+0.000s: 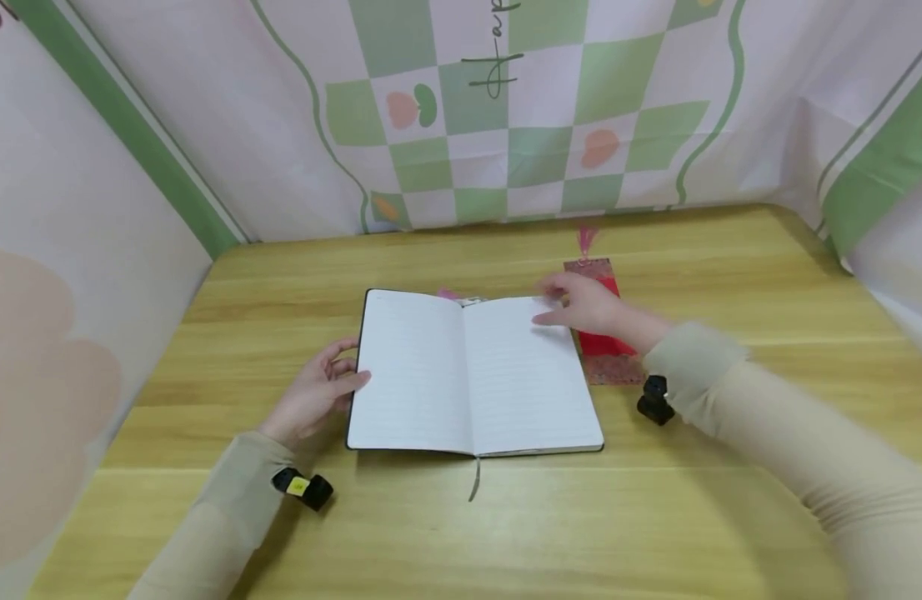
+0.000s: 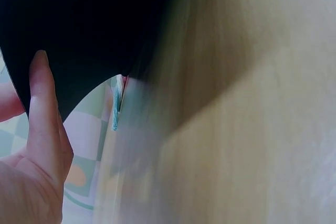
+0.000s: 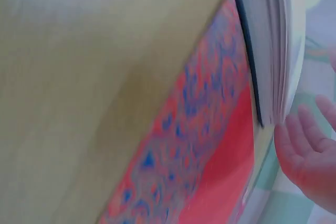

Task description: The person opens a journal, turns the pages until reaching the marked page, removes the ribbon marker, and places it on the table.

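An open notebook (image 1: 416,375) with blank, faintly lined pages and a dark cover lies in the middle of the table. My left hand (image 1: 314,396) holds its left edge, thumb over the page and fingers behind the black cover (image 2: 89,19), which is raised off the table in the left wrist view. Over the top right corner of the right page is my right hand (image 1: 592,307), fingers spread. In the right wrist view its fingertips come near the page edges (image 3: 275,51); whether they touch is unclear. A red, pattern-ended strip with a pink tassel (image 1: 599,340) lies beneath that hand, beside the notebook.
A grey ribbon (image 1: 475,481) hangs from the notebook's spine onto the wooden table (image 1: 401,533). Behind the top edge, another pink tassel (image 1: 448,293) and a pale piece peek out, mostly hidden. A green-and-white checked cloth (image 1: 479,167) hangs behind the table.
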Available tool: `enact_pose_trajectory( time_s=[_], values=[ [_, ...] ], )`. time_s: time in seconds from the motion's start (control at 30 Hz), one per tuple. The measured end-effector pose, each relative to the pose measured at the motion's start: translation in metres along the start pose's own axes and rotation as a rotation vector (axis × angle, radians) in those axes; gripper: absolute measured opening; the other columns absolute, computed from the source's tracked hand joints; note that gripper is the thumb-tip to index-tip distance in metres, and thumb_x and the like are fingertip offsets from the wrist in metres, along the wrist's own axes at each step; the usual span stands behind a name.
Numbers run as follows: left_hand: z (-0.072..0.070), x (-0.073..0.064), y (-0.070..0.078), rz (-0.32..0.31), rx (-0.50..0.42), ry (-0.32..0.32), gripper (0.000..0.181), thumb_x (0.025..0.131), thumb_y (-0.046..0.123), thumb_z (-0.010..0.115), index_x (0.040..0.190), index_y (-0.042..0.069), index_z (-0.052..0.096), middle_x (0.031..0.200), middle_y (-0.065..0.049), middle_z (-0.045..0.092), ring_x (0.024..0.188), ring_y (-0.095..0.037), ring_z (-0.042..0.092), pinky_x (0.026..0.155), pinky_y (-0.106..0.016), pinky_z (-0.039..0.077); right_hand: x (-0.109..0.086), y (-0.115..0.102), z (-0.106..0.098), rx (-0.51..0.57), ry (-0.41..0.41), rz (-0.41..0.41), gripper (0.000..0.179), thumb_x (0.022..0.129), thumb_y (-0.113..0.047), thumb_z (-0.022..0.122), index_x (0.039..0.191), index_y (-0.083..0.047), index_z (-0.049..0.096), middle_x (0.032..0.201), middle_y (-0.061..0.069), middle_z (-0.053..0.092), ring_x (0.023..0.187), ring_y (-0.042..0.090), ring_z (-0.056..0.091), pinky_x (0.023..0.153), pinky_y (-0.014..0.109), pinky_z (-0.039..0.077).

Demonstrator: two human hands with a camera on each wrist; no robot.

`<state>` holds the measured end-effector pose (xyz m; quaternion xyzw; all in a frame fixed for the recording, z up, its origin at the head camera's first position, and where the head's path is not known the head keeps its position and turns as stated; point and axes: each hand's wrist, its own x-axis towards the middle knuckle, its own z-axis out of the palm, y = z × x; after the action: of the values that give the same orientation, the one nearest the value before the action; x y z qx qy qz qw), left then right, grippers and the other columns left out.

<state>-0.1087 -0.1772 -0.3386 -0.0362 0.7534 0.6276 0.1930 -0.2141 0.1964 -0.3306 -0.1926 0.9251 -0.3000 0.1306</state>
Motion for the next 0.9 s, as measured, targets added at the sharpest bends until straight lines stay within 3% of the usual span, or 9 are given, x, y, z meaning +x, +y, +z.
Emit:
enact_pose_trajectory(
  time_s=[0.13, 0.3, 0.7, 0.9],
  values=[
    [0.000, 0.001, 0.000, 0.000, 0.005, 0.000, 0.057, 0.094, 0.006, 0.055, 0.144, 0.007, 0.028, 0.096, 0.001, 0.052, 0.067, -0.007, 0.045, 0.057, -0.020, 0.038, 0.003, -0.003, 0.011, -0.112, -0.035, -0.065, 0.077, 0.077, -0.034, 0.078, 0.136, 0.003, 0.044, 0.139, 0.025, 0.044, 0.131, 0.040, 0.037, 0.108, 0.053, 0.030],
    [-0.001, 0.002, -0.001, 0.006, 0.011, -0.004, 0.058, 0.094, 0.007, 0.055, 0.145, 0.006, 0.027, 0.097, 0.001, 0.052, 0.068, -0.006, 0.044, 0.058, -0.019, 0.038, 0.008, -0.007, 0.020, -0.166, -0.076, -0.107, 0.086, 0.073, -0.035, 0.081, 0.138, 0.004, 0.041, 0.141, 0.026, 0.041, 0.132, 0.043, 0.031, 0.110, 0.057, 0.024],
    [0.000, 0.002, -0.003, 0.011, -0.026, -0.010, 0.057, 0.094, 0.004, 0.054, 0.145, 0.006, 0.028, 0.098, 0.001, 0.056, 0.072, -0.007, 0.053, 0.059, -0.019, 0.043, 0.016, -0.018, 0.024, -0.368, -0.162, 0.014, 0.095, 0.071, -0.045, 0.080, 0.143, -0.002, 0.036, 0.147, 0.023, 0.033, 0.134, 0.044, 0.023, 0.108, 0.057, 0.028],
    [-0.001, 0.002, -0.004, 0.033, -0.055, -0.031, 0.058, 0.094, 0.003, 0.054, 0.144, 0.003, 0.026, 0.097, 0.001, 0.057, 0.073, -0.006, 0.056, 0.061, -0.020, 0.047, 0.012, -0.022, 0.023, -0.418, -0.112, 0.008, 0.091, 0.068, -0.047, 0.081, 0.139, -0.003, 0.044, 0.143, 0.022, 0.040, 0.132, 0.042, 0.028, 0.107, 0.055, 0.030]
  ],
)
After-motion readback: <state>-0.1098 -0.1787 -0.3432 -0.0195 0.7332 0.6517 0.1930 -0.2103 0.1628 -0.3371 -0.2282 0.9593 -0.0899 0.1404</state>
